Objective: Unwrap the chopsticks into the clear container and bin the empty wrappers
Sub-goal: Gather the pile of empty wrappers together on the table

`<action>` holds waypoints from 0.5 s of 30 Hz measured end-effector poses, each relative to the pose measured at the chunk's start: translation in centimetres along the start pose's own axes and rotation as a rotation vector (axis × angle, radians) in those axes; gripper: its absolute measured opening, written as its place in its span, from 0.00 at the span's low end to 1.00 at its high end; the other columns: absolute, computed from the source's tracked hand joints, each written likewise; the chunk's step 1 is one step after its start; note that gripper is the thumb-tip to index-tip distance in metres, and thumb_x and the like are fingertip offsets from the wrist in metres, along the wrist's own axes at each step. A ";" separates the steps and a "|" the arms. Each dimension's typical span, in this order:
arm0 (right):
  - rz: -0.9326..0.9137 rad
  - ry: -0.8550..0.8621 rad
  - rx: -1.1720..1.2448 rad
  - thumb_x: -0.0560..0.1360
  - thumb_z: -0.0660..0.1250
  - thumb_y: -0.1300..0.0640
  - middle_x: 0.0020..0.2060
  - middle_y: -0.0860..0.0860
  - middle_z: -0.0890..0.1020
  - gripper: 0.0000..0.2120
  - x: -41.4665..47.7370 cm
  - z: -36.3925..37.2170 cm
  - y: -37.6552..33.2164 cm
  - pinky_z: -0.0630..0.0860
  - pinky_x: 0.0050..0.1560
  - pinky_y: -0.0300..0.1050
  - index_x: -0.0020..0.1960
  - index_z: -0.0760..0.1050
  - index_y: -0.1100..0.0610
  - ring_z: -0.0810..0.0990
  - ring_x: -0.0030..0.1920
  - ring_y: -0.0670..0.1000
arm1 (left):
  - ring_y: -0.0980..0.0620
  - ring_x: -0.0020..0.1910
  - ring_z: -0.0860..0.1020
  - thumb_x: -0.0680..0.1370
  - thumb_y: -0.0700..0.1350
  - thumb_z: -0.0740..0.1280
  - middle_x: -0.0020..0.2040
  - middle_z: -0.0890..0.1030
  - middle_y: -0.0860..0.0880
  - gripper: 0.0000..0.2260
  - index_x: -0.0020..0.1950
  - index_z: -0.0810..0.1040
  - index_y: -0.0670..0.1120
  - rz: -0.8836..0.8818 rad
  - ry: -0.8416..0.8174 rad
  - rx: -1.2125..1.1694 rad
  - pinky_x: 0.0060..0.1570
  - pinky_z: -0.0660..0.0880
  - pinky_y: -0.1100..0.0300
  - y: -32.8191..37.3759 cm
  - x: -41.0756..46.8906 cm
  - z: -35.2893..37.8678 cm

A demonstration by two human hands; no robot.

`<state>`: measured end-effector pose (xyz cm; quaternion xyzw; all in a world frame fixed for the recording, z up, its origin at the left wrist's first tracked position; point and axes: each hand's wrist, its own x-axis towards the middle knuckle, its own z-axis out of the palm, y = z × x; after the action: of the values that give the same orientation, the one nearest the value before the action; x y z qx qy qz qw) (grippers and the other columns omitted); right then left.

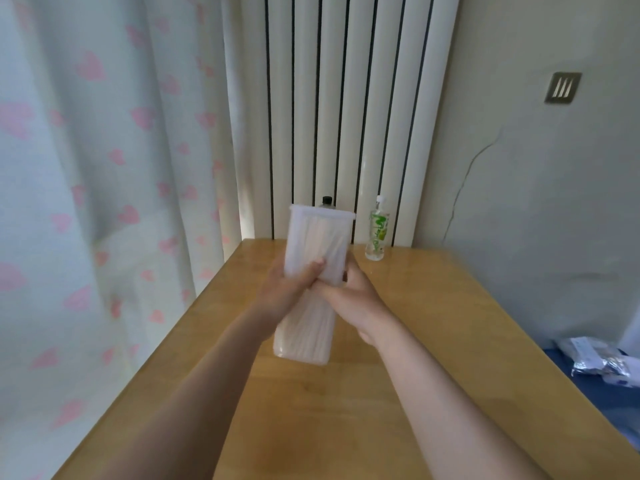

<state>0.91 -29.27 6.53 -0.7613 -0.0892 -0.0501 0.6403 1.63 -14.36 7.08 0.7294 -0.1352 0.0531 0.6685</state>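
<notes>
Head view, looking down at a wooden desk (433, 323) in a room corner. Both hands grip a tall clear container (317, 237) round its middle. It's tilted, rim end away from the person, over the desk's centre. Can't tell if its near end touches the wood. Inside: a packed bundle of pale chopsticks (304, 337). Left hand (287, 289) wraps the left side w/ thumb across the front; its fingers are hidden behind. Right hand (356, 296) clasps the right side, fingers curled round the container. At the desk's back edge, just right of the container: small bottle (377, 233) w/ green label. Behind: white radiator (346, 98); curtain (104, 168) w/ pink hearts at left. Far right, off the desk: plastic packets (602, 358) on a blue surface.
</notes>
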 end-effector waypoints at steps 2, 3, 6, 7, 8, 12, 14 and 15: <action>-0.014 0.000 -0.030 0.72 0.77 0.46 0.53 0.38 0.82 0.29 -0.3 0.6 -0.6 0.80 0.50 0.42 0.69 0.68 0.39 0.83 0.51 0.40 | 0.48 0.51 0.84 0.74 0.61 0.73 0.51 0.85 0.50 0.18 0.59 0.78 0.55 -0.004 0.015 -0.106 0.49 0.81 0.51 0.2 0.0 -0.8; -0.010 0.008 -0.022 0.73 0.77 0.46 0.53 0.38 0.83 0.27 -0.3 0.1 -0.7 0.80 0.48 0.39 0.68 0.69 0.39 0.83 0.51 0.39 | 0.48 0.51 0.84 0.75 0.59 0.72 0.50 0.85 0.51 0.16 0.59 0.78 0.55 0.009 0.006 -0.111 0.49 0.82 0.51 0.3 0.1 -0.3; -0.002 0.041 0.056 0.74 0.77 0.48 0.53 0.43 0.85 0.23 -0.6 -3.0 -0.6 0.81 0.55 0.48 0.66 0.73 0.39 0.84 0.55 0.46 | 0.54 0.48 0.84 0.78 0.57 0.70 0.48 0.85 0.55 0.12 0.59 0.77 0.56 0.069 0.009 0.005 0.42 0.80 0.62 0.7 -0.1 3.0; -0.005 0.045 0.070 0.74 0.76 0.49 0.54 0.44 0.85 0.23 -0.6 -3.5 -0.5 0.81 0.57 0.51 0.66 0.73 0.39 0.84 0.56 0.48 | 0.54 0.48 0.84 0.78 0.58 0.69 0.49 0.84 0.54 0.13 0.60 0.77 0.55 0.077 0.020 0.011 0.42 0.80 0.62 0.6 0.0 3.6; -0.015 0.036 0.065 0.75 0.76 0.50 0.55 0.44 0.85 0.23 -0.6 -3.4 -0.5 0.81 0.56 0.49 0.67 0.73 0.39 0.84 0.56 0.47 | 0.53 0.49 0.84 0.78 0.58 0.69 0.50 0.84 0.53 0.15 0.62 0.77 0.54 0.079 0.044 -0.016 0.44 0.80 0.60 0.7 0.0 3.7; -0.030 0.008 0.038 0.75 0.76 0.48 0.57 0.42 0.83 0.26 -0.8 -2.6 -0.3 0.81 0.53 0.44 0.69 0.70 0.39 0.83 0.54 0.40 | 0.52 0.50 0.84 0.75 0.61 0.71 0.53 0.84 0.52 0.21 0.65 0.75 0.54 0.090 0.072 -0.041 0.47 0.81 0.55 0.3 0.3 3.0; -0.022 0.038 0.096 0.72 0.77 0.49 0.58 0.45 0.84 0.27 -0.9 -3.7 0.1 0.80 0.61 0.53 0.68 0.73 0.41 0.83 0.58 0.46 | 0.57 0.50 0.83 0.77 0.59 0.70 0.54 0.82 0.54 0.21 0.67 0.72 0.55 0.131 0.029 0.030 0.46 0.80 0.61 0.3 -0.1 3.8; -0.021 0.036 0.094 0.71 0.78 0.48 0.59 0.45 0.84 0.27 -0.8 -4.1 0.1 0.79 0.62 0.54 0.67 0.73 0.41 0.83 0.60 0.48 | 0.58 0.51 0.82 0.77 0.59 0.70 0.55 0.81 0.54 0.22 0.68 0.70 0.55 0.142 0.018 0.036 0.47 0.80 0.61 0.1 -0.2 4.0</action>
<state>0.25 -33.37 6.99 -0.7283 -0.0877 -0.0662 0.6764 0.96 -18.28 6.75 0.7295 -0.1795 0.1095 0.6509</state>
